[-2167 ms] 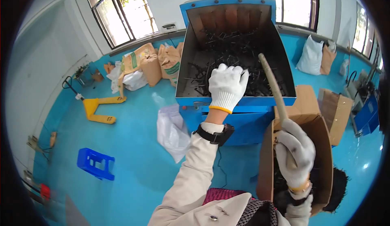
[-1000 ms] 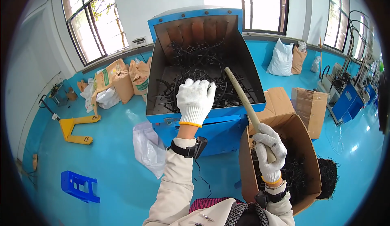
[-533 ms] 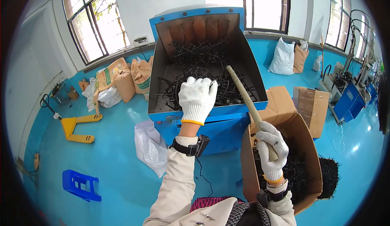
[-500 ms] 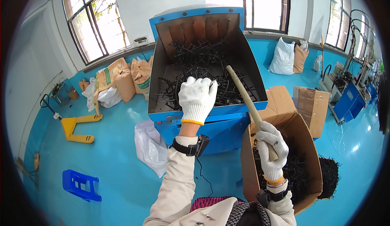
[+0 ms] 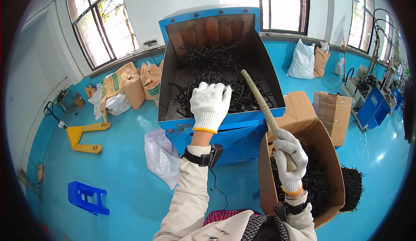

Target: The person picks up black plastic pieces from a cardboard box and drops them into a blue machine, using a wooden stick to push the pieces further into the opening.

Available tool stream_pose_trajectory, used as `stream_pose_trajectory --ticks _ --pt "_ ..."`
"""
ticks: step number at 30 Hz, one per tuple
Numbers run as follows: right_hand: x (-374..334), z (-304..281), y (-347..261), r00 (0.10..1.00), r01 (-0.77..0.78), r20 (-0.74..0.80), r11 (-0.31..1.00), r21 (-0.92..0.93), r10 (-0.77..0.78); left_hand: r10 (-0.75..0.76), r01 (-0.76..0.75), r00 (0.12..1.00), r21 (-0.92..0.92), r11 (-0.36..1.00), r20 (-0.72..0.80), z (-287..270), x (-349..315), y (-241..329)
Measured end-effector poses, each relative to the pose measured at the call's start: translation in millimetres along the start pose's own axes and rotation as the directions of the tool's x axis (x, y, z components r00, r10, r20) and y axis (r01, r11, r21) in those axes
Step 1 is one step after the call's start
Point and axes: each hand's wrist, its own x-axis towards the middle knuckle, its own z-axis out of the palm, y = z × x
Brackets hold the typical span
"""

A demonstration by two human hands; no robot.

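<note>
My left hand, in a white knit glove with a yellow cuff, is closed at the front of a blue machine's hopper. Its fingers curl away from view, so anything inside them is hidden. Around and beyond it lie thin black plastic scraps, branched like sprues. My right hand, gloved the same way, is wrapped around the lower end of a pale wooden stick. The stick slants up and left across the hopper's front right rim, its far end over the scraps.
An open cardboard box of black scraps stands below my right hand, with another dark heap beside it. A white sack lies left of the machine. Farther left are a blue plastic stool and a yellow pallet jack.
Both hands and the stick keep almost the same places. The view has shifted very slightly; nothing was taken up or let go.
</note>
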Motion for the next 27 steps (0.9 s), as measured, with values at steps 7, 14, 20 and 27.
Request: stream_pose_trajectory --ticks 7,14,20,27 --pt "-0.2 -0.4 -0.1 1.0 -0.013 -0.003 1.0 0.0 0.013 -0.009 0.009 1.0 -0.007 1.0 0.017 1.9 -0.2 -0.6" --pt "0.8 0.9 -1.7 1.0 -0.012 -0.016 1.0 -0.002 0.011 -0.017 0.017 0.999 0.006 1.0 0.035 -0.5 0.1 -1.1" --pt "-0.2 0.5 1.4 1.0 0.001 -0.022 1.0 -0.01 -0.002 -0.025 0.025 0.998 0.007 1.0 0.054 2.8 -0.5 -0.3" --pt "0.4 1.3 0.8 1.0 0.0 -0.02 1.0 -0.011 -0.001 -0.003 0.003 1.0 0.035 0.999 0.016 2.2 -0.2 -0.3"
